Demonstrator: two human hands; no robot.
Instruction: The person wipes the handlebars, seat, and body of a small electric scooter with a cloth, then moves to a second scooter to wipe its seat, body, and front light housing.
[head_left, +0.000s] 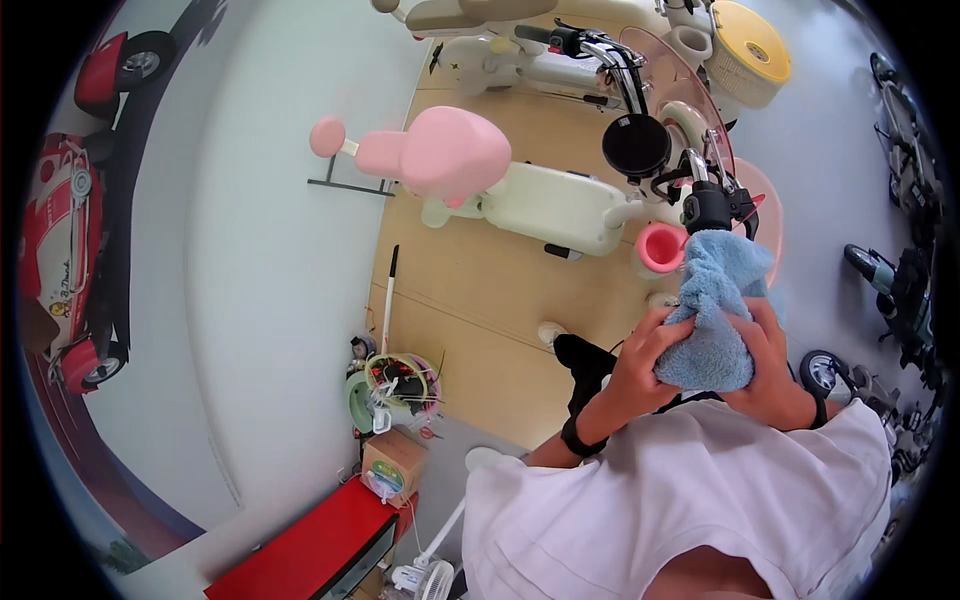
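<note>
A light blue towelling cloth [712, 345] is bunched up in front of my body, and its far end lies over the near end of the scooter's handlebar. My left hand [645, 360] grips the cloth from the left, fingers curled into it. On its other side my right hand [764, 358] holds it too, with the thumb toward the middle. The handlebar grip under the cloth is hidden; the black switch housing [708, 207] shows just beyond it. The electric scooter has a pink seat [456, 152], a cream footboard [556, 208] and a round black display [636, 146].
Near the handlebar is a pink cup-shaped holder [661, 247]. A second scooter with a yellow-lidded basket [752, 48] stands beyond. At left are a waste basket [403, 384], a cardboard box [394, 465], a red cabinet [310, 540] and a white fan [432, 578]. Dark bikes [908, 290] line the right.
</note>
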